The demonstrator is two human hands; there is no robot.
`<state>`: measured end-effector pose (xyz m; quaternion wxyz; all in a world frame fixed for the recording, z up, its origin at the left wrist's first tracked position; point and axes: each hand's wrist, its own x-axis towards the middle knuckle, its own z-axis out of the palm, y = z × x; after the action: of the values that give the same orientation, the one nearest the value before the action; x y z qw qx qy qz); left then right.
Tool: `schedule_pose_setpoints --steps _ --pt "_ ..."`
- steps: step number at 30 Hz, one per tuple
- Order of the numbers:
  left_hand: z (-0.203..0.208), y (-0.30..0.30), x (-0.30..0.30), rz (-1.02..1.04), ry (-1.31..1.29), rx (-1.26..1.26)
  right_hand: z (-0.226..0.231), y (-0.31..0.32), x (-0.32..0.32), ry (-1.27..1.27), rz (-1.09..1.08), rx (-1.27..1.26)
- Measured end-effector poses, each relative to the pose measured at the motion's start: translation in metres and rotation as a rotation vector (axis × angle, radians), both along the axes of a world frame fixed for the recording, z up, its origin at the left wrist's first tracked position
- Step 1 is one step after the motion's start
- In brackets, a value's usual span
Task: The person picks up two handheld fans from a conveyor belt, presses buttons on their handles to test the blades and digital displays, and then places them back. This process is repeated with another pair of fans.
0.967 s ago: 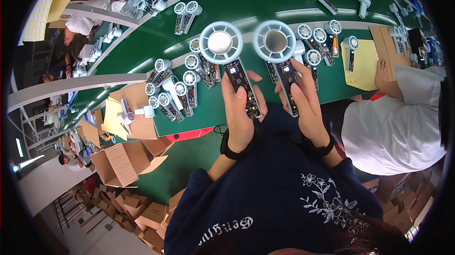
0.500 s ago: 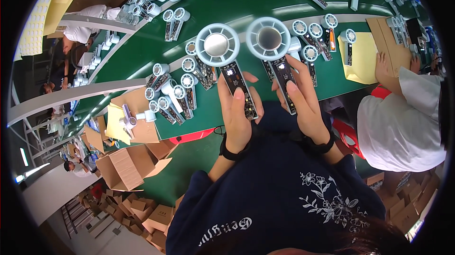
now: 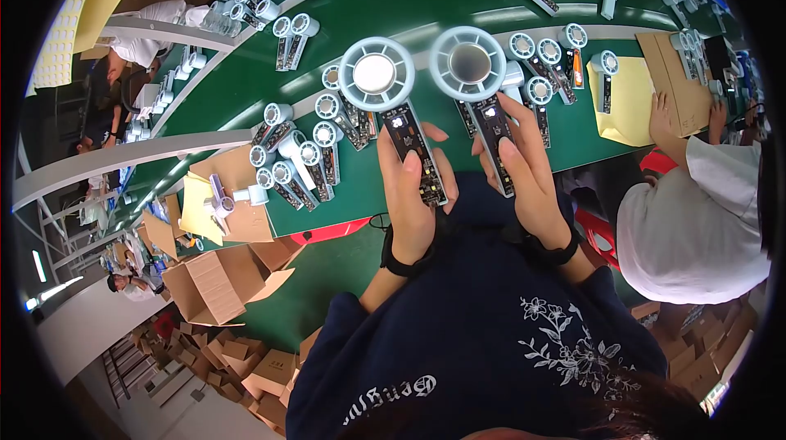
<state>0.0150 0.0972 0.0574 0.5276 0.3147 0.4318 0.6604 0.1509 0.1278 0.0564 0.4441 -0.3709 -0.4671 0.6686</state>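
Two handheld fans, held upright side by side above the near edge of the green table [image 3: 246, 104]. The left fan [image 3: 385, 96] is grasped by its dark handle in the left hand [image 3: 413, 194]; the right fan [image 3: 475, 72] likewise in the right hand [image 3: 528, 174]. A cluster of similar fans [image 3: 299, 153] lies left; a person in white [image 3: 696, 211] sits right.

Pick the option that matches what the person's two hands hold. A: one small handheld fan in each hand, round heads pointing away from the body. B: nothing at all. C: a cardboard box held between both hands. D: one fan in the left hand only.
A: the left hand grips one grey round-headed handheld fan with a dark open handle, and the right hand grips a second fan of the same kind.
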Motion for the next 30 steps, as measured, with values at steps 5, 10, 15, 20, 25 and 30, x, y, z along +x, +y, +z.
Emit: schedule_pose_setpoints --steps 5,10,15,20,25,30 --pt "0.003 -0.002 -0.001 0.018 -0.005 0.000 -0.002 -0.001 -0.001 -0.007 0.011 0.009" --pt "0.005 -0.001 0.000 0.035 0.053 -0.042 0.000 -0.002 -0.002 -0.031 0.031 0.025" --pt "-0.005 -0.006 0.002 -0.018 -0.035 0.007 0.000 -0.002 -0.003 0.011 0.012 -0.003" --pt "-0.007 -0.005 0.005 -0.028 -0.048 -0.004 -0.001 -0.001 -0.004 0.015 0.010 -0.014" --pt "-0.011 -0.004 0.004 -0.040 -0.055 -0.003 -0.002 0.000 -0.004 0.008 0.015 0.002" --pt "-0.009 -0.002 0.006 -0.031 -0.045 -0.017 -0.003 0.002 -0.003 0.011 0.011 0.005"
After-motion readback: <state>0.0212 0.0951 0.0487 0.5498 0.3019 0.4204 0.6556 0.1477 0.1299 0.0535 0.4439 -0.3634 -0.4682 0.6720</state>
